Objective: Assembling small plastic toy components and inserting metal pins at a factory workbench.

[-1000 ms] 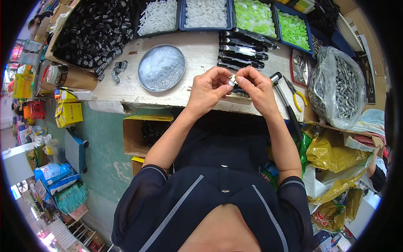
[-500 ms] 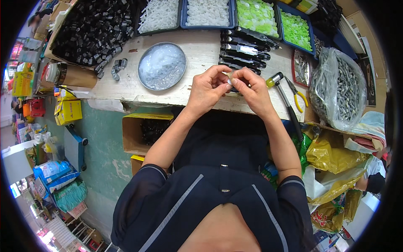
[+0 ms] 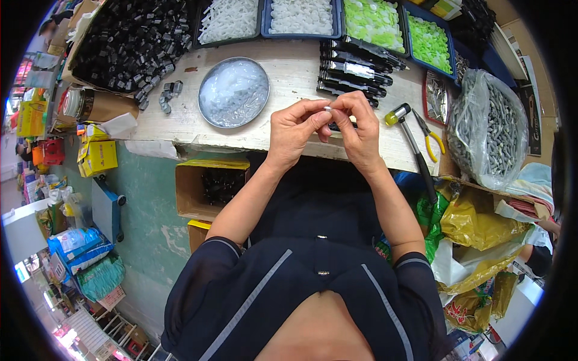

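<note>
The small piece [image 3: 327,109] is white, the pliers' handles [image 3: 442,144] yellow.

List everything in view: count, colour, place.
Bench: one, whitish, centre
Trays: at least four, dark, back
Loose parts: many, black, back left
Stacked parts: several, black, back centre
Dish: one, silvery, left of centre
Jar: one, brown, bench left
Hammer: one, black and silver, bench right
Pliers: one, yellow, beside hammer
Clear sack: one, grey contents, far right
Cartons: two, brown, below bench
Boxes: several, yellow, left
Bags: several, gold, lower right
Small piece: one, white, front centre
Left hand: one, bare, holding piece
Right hand: one, bare, holding piece
</note>
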`<state>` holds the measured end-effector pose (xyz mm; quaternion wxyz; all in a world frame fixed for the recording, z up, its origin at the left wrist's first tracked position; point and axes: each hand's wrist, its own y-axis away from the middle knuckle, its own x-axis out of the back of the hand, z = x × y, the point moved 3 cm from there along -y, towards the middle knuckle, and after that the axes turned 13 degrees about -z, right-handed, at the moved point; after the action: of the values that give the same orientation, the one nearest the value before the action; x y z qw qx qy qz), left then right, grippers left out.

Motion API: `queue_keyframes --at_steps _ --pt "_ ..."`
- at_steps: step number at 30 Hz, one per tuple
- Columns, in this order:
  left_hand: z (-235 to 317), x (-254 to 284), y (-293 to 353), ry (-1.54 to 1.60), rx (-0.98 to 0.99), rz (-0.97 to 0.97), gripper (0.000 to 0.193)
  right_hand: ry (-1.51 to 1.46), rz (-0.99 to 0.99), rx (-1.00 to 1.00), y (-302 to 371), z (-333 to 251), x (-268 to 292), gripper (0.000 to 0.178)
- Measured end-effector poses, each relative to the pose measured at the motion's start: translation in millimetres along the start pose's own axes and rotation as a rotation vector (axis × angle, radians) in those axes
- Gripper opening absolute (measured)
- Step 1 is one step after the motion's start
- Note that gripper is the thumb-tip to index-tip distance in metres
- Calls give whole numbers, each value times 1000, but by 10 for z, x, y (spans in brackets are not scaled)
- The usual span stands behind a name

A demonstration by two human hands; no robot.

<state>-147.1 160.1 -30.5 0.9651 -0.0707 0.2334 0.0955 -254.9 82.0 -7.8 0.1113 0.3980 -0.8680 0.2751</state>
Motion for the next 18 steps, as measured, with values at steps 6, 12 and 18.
queue_keyframes --at_steps 6,12,18 --pt "172 133 -40 -615 -27 6 21 303 -128 -15 18 80 6 8" --pt "157 235 -59 -809 83 5 19 494 -218 -9 73 134 -101 8" --pt "-6 269 -78 -825 134 -48 22 620 -261 22 65 149 -130 10"
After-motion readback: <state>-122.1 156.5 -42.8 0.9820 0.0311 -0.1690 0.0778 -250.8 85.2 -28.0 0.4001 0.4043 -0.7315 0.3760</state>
